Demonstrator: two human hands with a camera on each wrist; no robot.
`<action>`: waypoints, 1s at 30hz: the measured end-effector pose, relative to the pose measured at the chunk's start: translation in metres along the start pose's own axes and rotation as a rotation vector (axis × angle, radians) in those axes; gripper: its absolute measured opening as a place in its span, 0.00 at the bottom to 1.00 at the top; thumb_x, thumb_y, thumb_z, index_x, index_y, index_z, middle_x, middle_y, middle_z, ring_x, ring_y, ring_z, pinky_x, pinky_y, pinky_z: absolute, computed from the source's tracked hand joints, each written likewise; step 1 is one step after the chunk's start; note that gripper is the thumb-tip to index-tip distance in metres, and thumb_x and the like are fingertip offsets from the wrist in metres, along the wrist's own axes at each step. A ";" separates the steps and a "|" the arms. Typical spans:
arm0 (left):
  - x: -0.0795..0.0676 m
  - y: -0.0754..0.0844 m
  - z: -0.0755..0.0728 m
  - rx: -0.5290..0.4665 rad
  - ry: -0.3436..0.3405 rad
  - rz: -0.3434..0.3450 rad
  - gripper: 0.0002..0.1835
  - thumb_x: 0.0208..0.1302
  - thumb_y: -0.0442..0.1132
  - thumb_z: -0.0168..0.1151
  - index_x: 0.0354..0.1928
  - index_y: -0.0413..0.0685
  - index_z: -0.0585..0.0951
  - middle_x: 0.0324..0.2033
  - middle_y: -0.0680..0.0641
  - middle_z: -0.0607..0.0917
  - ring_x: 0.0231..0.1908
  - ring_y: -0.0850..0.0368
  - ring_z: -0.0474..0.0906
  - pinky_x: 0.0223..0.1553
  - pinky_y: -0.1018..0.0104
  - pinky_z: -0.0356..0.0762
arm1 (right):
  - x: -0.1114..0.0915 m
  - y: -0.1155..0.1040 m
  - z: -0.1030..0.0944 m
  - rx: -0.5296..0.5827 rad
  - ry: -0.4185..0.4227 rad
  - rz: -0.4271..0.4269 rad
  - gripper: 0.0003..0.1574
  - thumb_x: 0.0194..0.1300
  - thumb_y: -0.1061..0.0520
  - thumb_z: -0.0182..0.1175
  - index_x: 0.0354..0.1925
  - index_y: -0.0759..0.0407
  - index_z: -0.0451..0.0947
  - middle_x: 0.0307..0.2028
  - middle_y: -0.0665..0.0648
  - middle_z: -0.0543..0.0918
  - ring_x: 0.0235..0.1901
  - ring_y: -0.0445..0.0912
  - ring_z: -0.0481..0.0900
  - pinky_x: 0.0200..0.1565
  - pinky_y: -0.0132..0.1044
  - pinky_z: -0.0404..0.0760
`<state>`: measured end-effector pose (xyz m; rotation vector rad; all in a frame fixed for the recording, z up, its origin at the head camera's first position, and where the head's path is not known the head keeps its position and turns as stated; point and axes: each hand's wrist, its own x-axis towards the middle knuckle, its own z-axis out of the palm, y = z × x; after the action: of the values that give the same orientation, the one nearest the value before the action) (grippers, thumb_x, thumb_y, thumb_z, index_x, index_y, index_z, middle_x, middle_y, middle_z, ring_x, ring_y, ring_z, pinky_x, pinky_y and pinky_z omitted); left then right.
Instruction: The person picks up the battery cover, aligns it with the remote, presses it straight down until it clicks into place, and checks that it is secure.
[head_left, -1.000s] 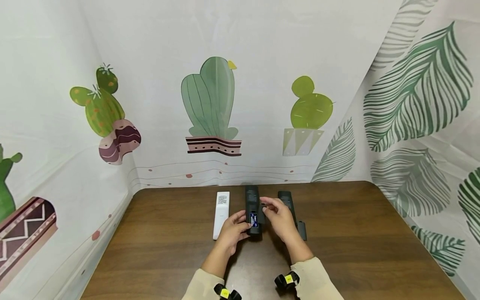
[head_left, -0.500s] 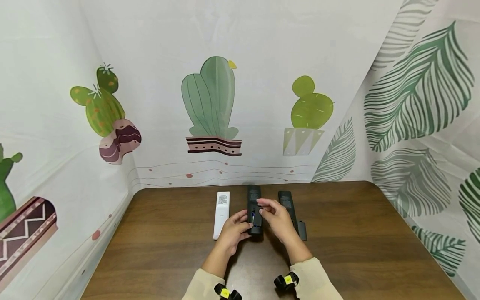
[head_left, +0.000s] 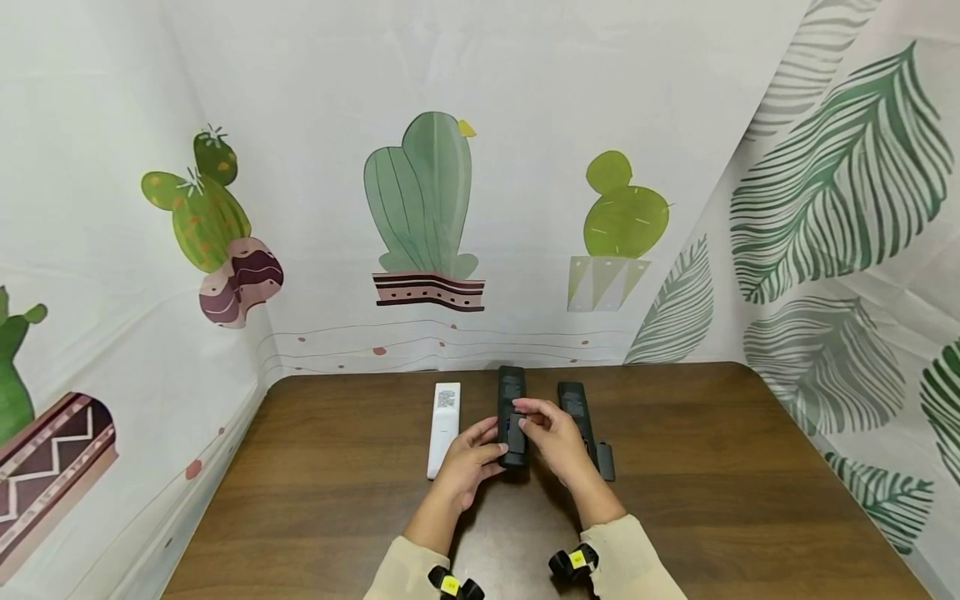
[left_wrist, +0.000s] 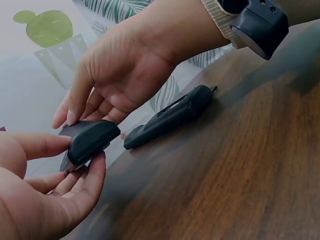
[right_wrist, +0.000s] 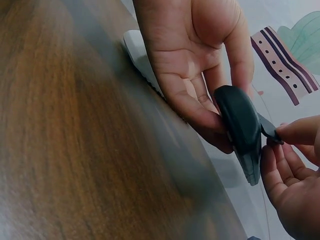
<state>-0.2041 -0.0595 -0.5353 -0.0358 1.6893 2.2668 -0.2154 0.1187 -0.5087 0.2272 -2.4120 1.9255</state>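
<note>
Fingers of the left hand (head_left: 467,460) are gripping the black remote (head_left: 512,385) at twelve o'clock; the right hand (head_left: 558,437) is pinching its cover (right_wrist: 269,128) over the six-o'clock end, seemingly fitting it, probably needing alignment before pressing.

Wht remote (head_left: 444,429) on brn tbl (head_left: 322,483), cactus-print cloth (head_left: 525,125) bhnd w/ leaves (head_left: 840,175).

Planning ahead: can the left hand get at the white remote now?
Probably not without letting go: the left hand grips the middle black remote, though the white remote lies close by.
</note>
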 end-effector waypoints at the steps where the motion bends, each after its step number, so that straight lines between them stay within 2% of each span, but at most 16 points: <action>1: 0.000 0.000 0.000 -0.003 -0.004 0.001 0.36 0.63 0.31 0.63 0.74 0.37 0.65 0.69 0.33 0.71 0.50 0.53 0.83 0.48 0.61 0.83 | 0.000 0.000 0.000 0.002 -0.001 0.001 0.19 0.69 0.63 0.61 0.57 0.55 0.82 0.55 0.59 0.84 0.54 0.50 0.79 0.54 0.29 0.76; 9: 0.000 0.001 0.001 -0.042 -0.033 0.010 0.35 0.65 0.30 0.62 0.74 0.37 0.64 0.69 0.33 0.71 0.49 0.53 0.83 0.47 0.62 0.83 | 0.001 -0.002 0.000 0.018 -0.005 0.038 0.19 0.70 0.64 0.60 0.58 0.60 0.81 0.56 0.63 0.84 0.53 0.54 0.78 0.53 0.30 0.75; 14: 0.001 0.001 0.001 -0.061 -0.044 0.010 0.34 0.65 0.29 0.62 0.74 0.37 0.65 0.69 0.33 0.71 0.49 0.53 0.83 0.48 0.62 0.83 | -0.006 -0.023 -0.003 0.018 -0.034 0.053 0.19 0.70 0.66 0.59 0.58 0.65 0.80 0.55 0.67 0.83 0.52 0.56 0.77 0.51 0.30 0.75; 19: 0.001 0.001 0.001 -0.070 -0.050 0.014 0.35 0.64 0.30 0.63 0.74 0.37 0.65 0.68 0.33 0.71 0.49 0.53 0.83 0.48 0.62 0.83 | -0.012 -0.036 -0.005 0.000 -0.037 0.021 0.18 0.70 0.65 0.59 0.57 0.68 0.80 0.54 0.68 0.83 0.48 0.53 0.77 0.48 0.30 0.76; 23: 0.001 0.001 0.001 -0.076 -0.050 0.011 0.35 0.64 0.29 0.63 0.74 0.38 0.65 0.68 0.34 0.72 0.49 0.53 0.83 0.48 0.62 0.83 | -0.010 -0.033 -0.004 0.012 -0.028 0.041 0.17 0.70 0.66 0.59 0.56 0.67 0.80 0.53 0.67 0.83 0.46 0.50 0.76 0.47 0.29 0.75; 25: 0.001 0.001 0.001 -0.076 -0.048 0.010 0.35 0.64 0.29 0.62 0.74 0.38 0.65 0.68 0.34 0.72 0.49 0.53 0.83 0.48 0.62 0.83 | -0.007 -0.026 -0.002 0.024 -0.021 0.070 0.18 0.70 0.66 0.60 0.56 0.64 0.81 0.53 0.65 0.83 0.46 0.50 0.76 0.48 0.29 0.75; 30: 0.001 0.001 0.001 -0.082 -0.046 0.010 0.35 0.65 0.29 0.62 0.73 0.39 0.65 0.68 0.34 0.72 0.48 0.54 0.83 0.47 0.62 0.83 | 0.001 -0.001 0.001 0.058 0.013 0.073 0.18 0.69 0.64 0.61 0.56 0.60 0.82 0.53 0.63 0.83 0.45 0.46 0.75 0.48 0.29 0.74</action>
<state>-0.2053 -0.0580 -0.5346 0.0059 1.5765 2.3249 -0.2165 0.1171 -0.5078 0.1305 -2.3909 2.0222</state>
